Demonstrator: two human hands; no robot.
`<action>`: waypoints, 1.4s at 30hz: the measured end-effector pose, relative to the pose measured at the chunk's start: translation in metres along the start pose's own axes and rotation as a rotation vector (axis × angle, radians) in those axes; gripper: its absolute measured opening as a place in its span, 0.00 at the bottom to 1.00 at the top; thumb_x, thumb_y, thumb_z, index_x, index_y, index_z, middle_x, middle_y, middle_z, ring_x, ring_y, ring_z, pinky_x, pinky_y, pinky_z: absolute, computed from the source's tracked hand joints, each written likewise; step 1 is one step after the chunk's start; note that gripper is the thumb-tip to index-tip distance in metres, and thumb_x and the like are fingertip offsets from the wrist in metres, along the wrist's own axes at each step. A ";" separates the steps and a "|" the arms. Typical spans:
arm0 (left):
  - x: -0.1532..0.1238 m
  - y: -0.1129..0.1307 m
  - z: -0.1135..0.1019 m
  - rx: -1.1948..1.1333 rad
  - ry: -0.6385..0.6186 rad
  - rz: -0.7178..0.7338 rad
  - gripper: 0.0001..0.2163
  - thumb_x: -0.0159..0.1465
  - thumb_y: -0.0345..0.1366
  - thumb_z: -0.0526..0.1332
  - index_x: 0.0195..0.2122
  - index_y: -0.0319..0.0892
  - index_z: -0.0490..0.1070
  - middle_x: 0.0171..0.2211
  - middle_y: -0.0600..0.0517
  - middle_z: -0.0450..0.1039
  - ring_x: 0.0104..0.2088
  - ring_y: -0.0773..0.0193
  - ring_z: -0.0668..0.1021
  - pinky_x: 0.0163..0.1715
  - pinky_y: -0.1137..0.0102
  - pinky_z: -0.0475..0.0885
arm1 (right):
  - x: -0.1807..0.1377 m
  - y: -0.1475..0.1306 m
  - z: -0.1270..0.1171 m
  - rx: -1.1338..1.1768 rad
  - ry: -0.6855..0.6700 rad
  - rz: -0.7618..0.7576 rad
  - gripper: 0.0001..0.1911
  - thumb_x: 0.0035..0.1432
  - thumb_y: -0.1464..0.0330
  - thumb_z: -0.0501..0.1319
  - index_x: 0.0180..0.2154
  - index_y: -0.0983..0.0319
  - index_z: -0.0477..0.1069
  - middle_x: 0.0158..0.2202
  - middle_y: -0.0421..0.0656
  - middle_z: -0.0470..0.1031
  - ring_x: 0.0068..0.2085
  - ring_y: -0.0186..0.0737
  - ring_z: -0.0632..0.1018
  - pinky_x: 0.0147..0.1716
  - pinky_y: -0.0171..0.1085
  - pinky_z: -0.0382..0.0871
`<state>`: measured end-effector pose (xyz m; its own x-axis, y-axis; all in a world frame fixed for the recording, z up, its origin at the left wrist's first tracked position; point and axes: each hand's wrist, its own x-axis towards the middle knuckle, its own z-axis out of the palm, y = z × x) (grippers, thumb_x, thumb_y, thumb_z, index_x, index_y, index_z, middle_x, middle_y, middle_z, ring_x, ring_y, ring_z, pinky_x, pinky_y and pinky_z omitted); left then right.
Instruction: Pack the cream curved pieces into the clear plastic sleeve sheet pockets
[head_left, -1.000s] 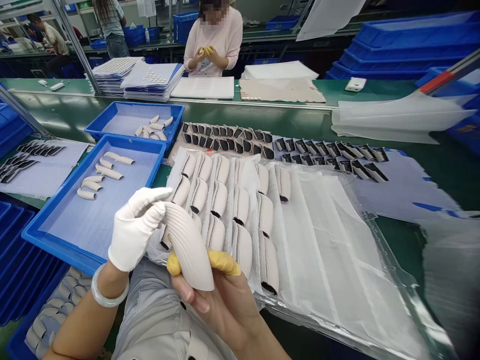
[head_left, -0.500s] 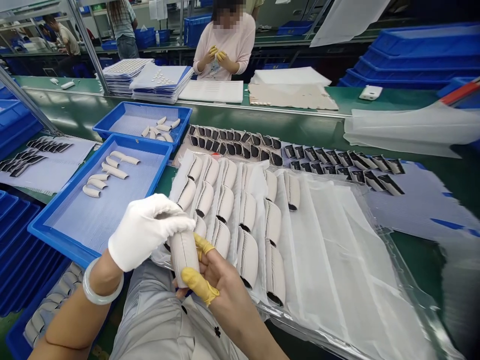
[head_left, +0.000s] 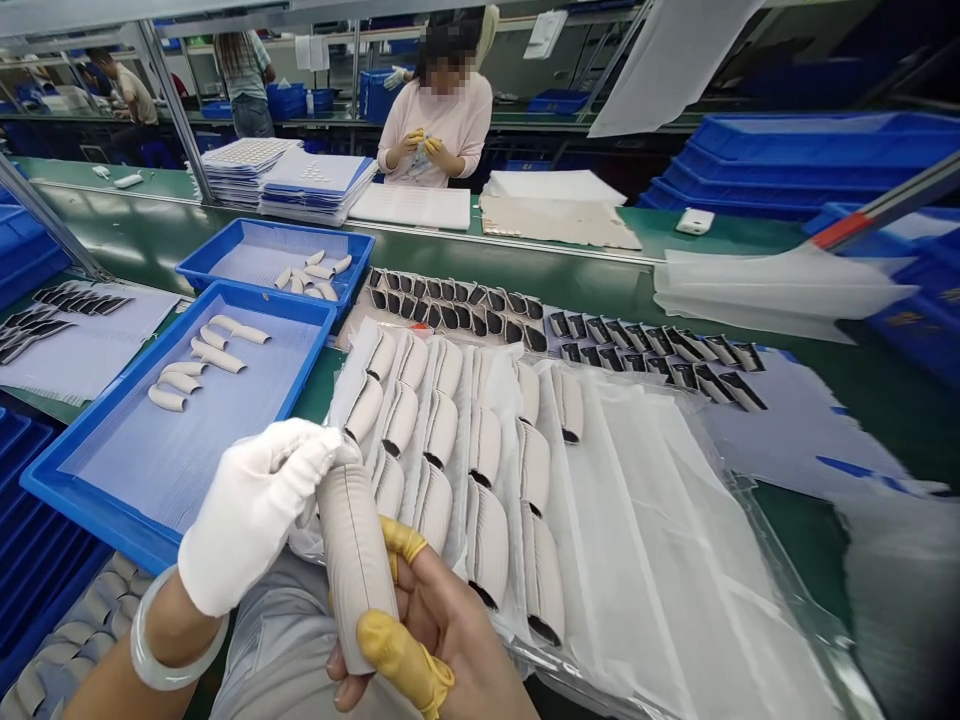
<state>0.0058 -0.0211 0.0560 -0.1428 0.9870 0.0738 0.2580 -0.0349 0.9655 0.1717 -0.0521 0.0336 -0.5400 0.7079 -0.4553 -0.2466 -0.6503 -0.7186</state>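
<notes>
1. Fingers (head_left: 307, 470) of our left hand (head_left: 240, 520), gloved in white, are bunched together and pinch the upper end of a cream ribbed piece (head_left: 349, 560).
2. Our right hand (head_left: 465, 640) grips the lower part: the thumb, in a yellow finger cot (head_left: 401, 655), presses on its face, while the other fingers curl at its right edge and underneath.
3. Between our two hands, the piece is held tilted above our lap (head_left: 259, 630), with a thin dark line running down its length.
4. Just beyond it, to the right, we have a clear tray (head_left: 825, 620) lined with a pleated white sheet (head_left: 660, 540), where similar pieces (head_left: 440, 430) lie in rows, dark inside at their open ends.
5. On our left, a blue tray (head_left: 150, 465) holds a few small curved pieces (head_left: 217, 355); a second blue tray (head_left: 255, 245) sits behind it with more.
6. Past the clear tray we see two rows of dark-lined pieces (head_left: 450, 315).
7. Across from us, a co-worker (head_left: 435, 130) in pink keeps both hands close together; what they hold is too small to tell.
</notes>
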 end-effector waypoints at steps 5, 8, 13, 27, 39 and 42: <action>0.001 -0.002 0.000 0.040 -0.030 0.021 0.05 0.55 0.40 0.68 0.28 0.46 0.77 0.30 0.51 0.77 0.30 0.61 0.78 0.26 0.70 0.75 | 0.005 0.001 -0.003 -0.014 -0.063 -0.053 0.28 0.51 0.57 0.69 0.51 0.60 0.65 0.38 0.43 0.72 0.28 0.32 0.77 0.30 0.35 0.77; 0.004 -0.004 0.003 0.145 -0.013 0.079 0.04 0.55 0.37 0.68 0.27 0.45 0.76 0.29 0.53 0.77 0.29 0.64 0.78 0.27 0.72 0.75 | 0.013 0.004 -0.007 -0.013 -0.131 -0.062 0.29 0.51 0.56 0.69 0.51 0.59 0.63 0.37 0.41 0.72 0.29 0.34 0.77 0.29 0.36 0.77; 0.009 -0.008 0.007 0.320 -0.020 0.214 0.04 0.57 0.36 0.66 0.27 0.44 0.76 0.28 0.55 0.77 0.29 0.66 0.78 0.29 0.74 0.73 | 0.030 0.006 -0.013 -0.137 -0.099 -0.099 0.26 0.59 0.45 0.53 0.39 0.62 0.66 0.22 0.38 0.70 0.21 0.36 0.76 0.23 0.36 0.71; 0.023 -0.029 0.004 -0.299 0.033 0.134 0.04 0.56 0.37 0.69 0.27 0.43 0.77 0.26 0.54 0.74 0.28 0.70 0.74 0.27 0.76 0.70 | 0.012 0.002 -0.006 -0.363 -0.093 -0.332 0.24 0.52 0.65 0.70 0.49 0.56 0.66 0.35 0.38 0.71 0.34 0.34 0.71 0.36 0.34 0.70; 0.016 -0.032 0.009 -0.276 -0.061 0.203 0.02 0.56 0.33 0.68 0.30 0.43 0.77 0.29 0.52 0.75 0.31 0.67 0.76 0.34 0.73 0.72 | 0.027 -0.004 -0.005 -0.377 0.076 -0.325 0.26 0.57 0.46 0.55 0.23 0.60 0.58 0.24 0.36 0.57 0.27 0.33 0.61 0.28 0.35 0.60; 0.013 -0.028 0.009 -0.166 -0.045 0.246 0.01 0.57 0.32 0.67 0.30 0.42 0.76 0.30 0.52 0.75 0.32 0.66 0.76 0.36 0.72 0.72 | 0.030 -0.006 -0.007 -0.364 0.035 -0.284 0.26 0.57 0.46 0.56 0.23 0.60 0.58 0.24 0.36 0.57 0.27 0.33 0.61 0.27 0.35 0.60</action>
<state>0.0051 -0.0059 0.0281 -0.0514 0.9516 0.3029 0.1195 -0.2952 0.9479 0.1625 -0.0248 0.0201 -0.4632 0.8567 -0.2270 -0.0784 -0.2948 -0.9523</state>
